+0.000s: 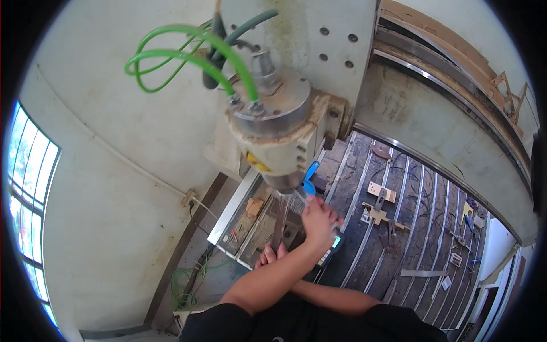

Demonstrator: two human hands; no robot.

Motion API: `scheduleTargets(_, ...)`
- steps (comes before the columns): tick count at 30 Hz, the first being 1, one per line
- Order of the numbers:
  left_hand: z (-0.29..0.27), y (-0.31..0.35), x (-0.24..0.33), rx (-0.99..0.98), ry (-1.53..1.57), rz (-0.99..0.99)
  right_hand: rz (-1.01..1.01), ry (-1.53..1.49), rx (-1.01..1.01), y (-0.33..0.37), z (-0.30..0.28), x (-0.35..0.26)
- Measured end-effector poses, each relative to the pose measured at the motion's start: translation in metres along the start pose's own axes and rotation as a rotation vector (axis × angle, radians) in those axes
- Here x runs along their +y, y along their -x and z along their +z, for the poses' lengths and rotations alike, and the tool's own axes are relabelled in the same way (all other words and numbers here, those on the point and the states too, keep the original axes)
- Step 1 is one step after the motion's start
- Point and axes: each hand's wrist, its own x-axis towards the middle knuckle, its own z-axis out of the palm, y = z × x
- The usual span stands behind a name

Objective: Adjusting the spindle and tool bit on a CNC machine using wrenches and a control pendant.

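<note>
My forearms cross in front of me. My left hand (319, 219), on the right side of the crossing, is closed just below and right of the spindle nose (285, 181). A thin metal bar (301, 194) sticks out of its fist toward the nose. My right hand (270, 254), lower and to the left, grips the bottom end of a flat brown metal bar (280, 221). That bar stands nearly upright, its top end just under the nose; whether it touches is hard to see. A blue tool (310, 179) shows just behind my left hand.
Green air hoses (225, 54) loop from the spindle housing (273, 105). A keypad controller (330, 251) sits beside my left forearm. Wood pieces (383, 192) and a metal strip (424, 273) lie on the slotted bed (364, 251). The gantry beam (421, 108) spans the upper right.
</note>
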Motion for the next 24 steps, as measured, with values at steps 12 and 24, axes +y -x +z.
scheduleTargets(12,-0.061,0.004,0.076,-0.308,-0.446,-0.327,0.355,-0.031,-0.103,0.043,-0.097,-0.043)
scheduleTargets(24,-0.086,-0.039,0.19,-0.667,-1.108,-0.509,0.503,-0.035,-0.341,-0.011,-0.149,-0.112)
